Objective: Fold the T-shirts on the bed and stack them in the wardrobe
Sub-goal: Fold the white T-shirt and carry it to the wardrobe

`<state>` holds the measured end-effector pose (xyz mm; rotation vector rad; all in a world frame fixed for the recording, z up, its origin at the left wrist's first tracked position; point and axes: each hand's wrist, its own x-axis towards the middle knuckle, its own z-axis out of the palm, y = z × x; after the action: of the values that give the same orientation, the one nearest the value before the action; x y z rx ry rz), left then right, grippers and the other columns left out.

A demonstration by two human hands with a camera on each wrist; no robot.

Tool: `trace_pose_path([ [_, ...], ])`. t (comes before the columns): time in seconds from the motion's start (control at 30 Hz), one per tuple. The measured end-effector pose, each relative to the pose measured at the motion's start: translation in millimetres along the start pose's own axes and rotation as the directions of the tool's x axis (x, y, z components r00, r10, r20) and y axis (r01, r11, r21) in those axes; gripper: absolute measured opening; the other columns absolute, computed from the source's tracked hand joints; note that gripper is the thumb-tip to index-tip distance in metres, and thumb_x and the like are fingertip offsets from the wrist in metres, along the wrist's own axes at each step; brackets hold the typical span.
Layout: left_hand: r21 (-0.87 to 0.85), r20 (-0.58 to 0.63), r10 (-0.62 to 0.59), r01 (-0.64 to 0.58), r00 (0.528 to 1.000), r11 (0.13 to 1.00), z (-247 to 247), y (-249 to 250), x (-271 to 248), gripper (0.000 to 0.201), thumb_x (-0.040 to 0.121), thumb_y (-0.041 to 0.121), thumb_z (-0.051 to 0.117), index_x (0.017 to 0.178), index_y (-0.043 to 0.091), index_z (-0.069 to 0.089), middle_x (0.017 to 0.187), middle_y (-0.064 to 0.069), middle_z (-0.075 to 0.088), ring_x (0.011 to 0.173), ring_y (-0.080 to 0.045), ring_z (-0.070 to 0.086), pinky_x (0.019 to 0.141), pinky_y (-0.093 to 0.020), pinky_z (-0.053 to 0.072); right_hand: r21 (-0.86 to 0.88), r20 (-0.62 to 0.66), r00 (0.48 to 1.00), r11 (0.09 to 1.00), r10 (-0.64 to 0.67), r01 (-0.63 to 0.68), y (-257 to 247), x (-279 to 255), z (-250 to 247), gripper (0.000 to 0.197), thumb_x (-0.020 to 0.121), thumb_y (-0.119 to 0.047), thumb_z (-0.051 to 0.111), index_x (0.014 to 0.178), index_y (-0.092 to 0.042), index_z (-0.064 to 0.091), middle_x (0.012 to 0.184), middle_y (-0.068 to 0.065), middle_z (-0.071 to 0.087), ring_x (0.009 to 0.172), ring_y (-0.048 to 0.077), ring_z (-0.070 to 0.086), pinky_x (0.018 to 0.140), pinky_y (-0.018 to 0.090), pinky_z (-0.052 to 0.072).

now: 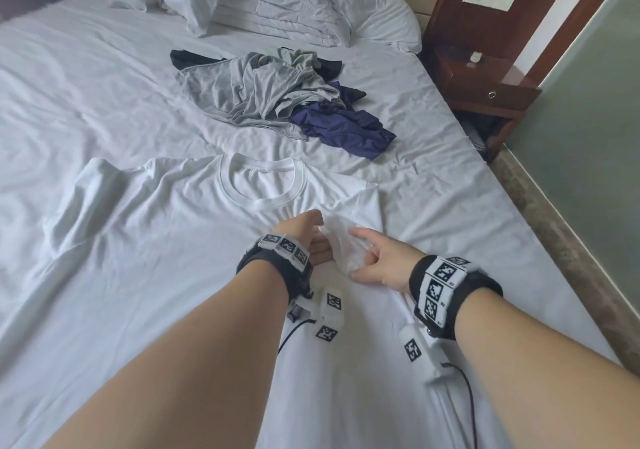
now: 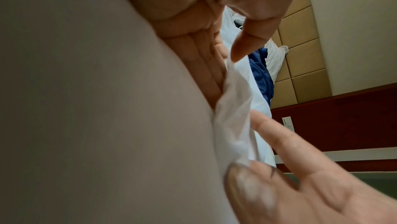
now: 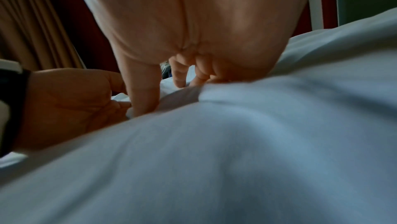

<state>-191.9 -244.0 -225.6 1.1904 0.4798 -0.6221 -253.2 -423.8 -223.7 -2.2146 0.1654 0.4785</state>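
Lying face-up on the white-sheeted bed [image 1: 86, 68], the white cotton crew-neck T-shirt [image 1: 166, 241] looks light, soft and limp, best taken at sleeve edges or shoulder seams. The left hand [image 1: 311, 241] and right hand [image 1: 377, 261] both pinch 1 bunched sleeve [image 1: 341, 244] between thumb and fingers. Fingertips are mostly hidden by cloth; the wardrobe is out of view; wrist views are blurred.
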Motion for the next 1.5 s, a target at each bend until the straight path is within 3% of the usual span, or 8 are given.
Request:
trace_pose_path([
  [0.1, 0.049, 0.028, -0.006, 0.004, 1.0, 0.999, 3, 0, 2, 0.052, 0.084, 0.035, 0.081, 0.115, -0.004, 0.066, 0.09, -0.019, 0.077, 0.075, -0.031, 0.077, 0.056, -0.035, 0.061, 0.279, -0.045, 0.995, 0.958, 0.088, -0.073, -5, -6, -5, 0.023, 0.097, -0.03, 0.065, 0.113, -0.014, 0.071, 0.084, -0.003, 0.066, 0.07, 0.008, 0.053, 0.062, 0.018, 0.041],
  [0.23, 0.072, 0.004, -0.039, 0.039, 0.999, 0.997, 3, 1, 3, 0.027, 0.092, 0.009, 0.067, 0.113, -0.008, 0.066, 0.077, -0.017, 0.076, 0.062, -0.029, 0.074, 0.058, -0.037, 0.063, 0.319, -0.108, 0.986, 0.944, 0.126, -0.086, -2, -6, -8, 0.006, 0.096, -0.011, 0.065, 0.1, -0.012, 0.069, 0.079, 0.002, 0.072, 0.069, 0.011, 0.055, 0.058, 0.018, 0.042],
  [0.47, -0.013, -0.056, -0.005, 0.004, 0.998, 1.0, 4, -1, 8, 0.018, 0.095, 0.008, 0.056, 0.084, -0.003, 0.065, 0.067, -0.016, 0.073, 0.061, -0.03, 0.074, 0.061, -0.041, 0.063, 0.198, -0.047, 0.993, 0.976, 0.108, -0.097, 3, -6, 2, 0.045, 0.071, 0.006, 0.085, 0.104, -0.008, 0.06, 0.079, 0.004, 0.057, 0.067, 0.011, 0.053, 0.056, 0.013, 0.046],
  [0.8, -0.262, -0.107, 0.157, -0.18, 0.982, 0.948, -56, 20, -29, 0.025, 0.102, 0.017, 0.059, 0.12, 0.002, 0.065, 0.114, -0.017, 0.07, 0.103, -0.03, 0.072, 0.088, -0.039, 0.06, -0.429, -0.106, 0.934, 0.832, 0.34, -0.351, -52, -22, 13, 0.07, 0.067, -0.031, 0.082, 0.127, -0.026, 0.044, 0.119, 0.0, 0.059, 0.106, 0.02, 0.064, 0.097, 0.034, 0.053],
  [0.93, -0.005, -0.484, 0.362, -0.417, 0.796, 0.909, -194, 65, -75, 0.013, 0.097, 0.015, 0.064, 0.102, 0.009, 0.074, 0.08, -0.006, 0.077, 0.073, -0.021, 0.074, 0.077, -0.038, 0.062, -0.66, -0.235, 0.906, 0.626, 0.352, -0.415, -99, -26, 31, 0.081, 0.066, -0.028, 0.072, 0.141, -0.024, 0.041, 0.139, 0.007, 0.043, 0.126, 0.031, 0.053, 0.101, 0.042, 0.05],
  [1.07, 0.216, -0.726, 0.389, -0.348, 0.567, 0.912, -329, 91, -108, 0.017, 0.089, 0.022, 0.066, 0.095, 0.011, 0.078, 0.064, 0.0, 0.069, 0.06, -0.021, 0.062, 0.066, -0.032, 0.052, -0.669, -0.235, 0.962, 0.695, 0.138, -0.263, -166, -12, 78, 0.068, 0.08, -0.035, 0.061, 0.145, -0.029, 0.039, 0.147, 0.005, 0.039, 0.136, 0.031, 0.039, 0.11, 0.046, 0.037],
  [1.23, 0.176, -0.611, 0.218, -0.138, 0.761, 0.975, -386, 101, -91, 0.023, 0.093, 0.022, 0.069, 0.082, 0.003, 0.069, 0.056, -0.008, 0.067, 0.042, -0.019, 0.056, 0.042, -0.02, 0.043, -0.541, 0.051, 0.999, 0.841, 0.0, 0.027, -238, 28, 171, 0.092, 0.075, -0.043, 0.079, 0.153, -0.029, 0.033, 0.154, 0.003, 0.036, 0.139, 0.028, 0.037, 0.109, 0.041, 0.041],
  [1.5, 0.552, -0.341, 0.348, -0.114, 0.873, 0.826, -343, 130, -56, 0.028, 0.082, 0.035, 0.082, 0.078, 0.01, 0.07, 0.075, -0.009, 0.073, 0.07, -0.029, 0.07, 0.076, -0.036, 0.056, -0.55, 0.064, 0.988, 0.821, -0.142, 0.153, -270, 89, 244, 0.093, 0.077, -0.041, 0.067, 0.156, -0.019, 0.023, 0.167, 0.002, 0.009, 0.154, 0.022, 0.004, 0.126, 0.039, 0.013],
])
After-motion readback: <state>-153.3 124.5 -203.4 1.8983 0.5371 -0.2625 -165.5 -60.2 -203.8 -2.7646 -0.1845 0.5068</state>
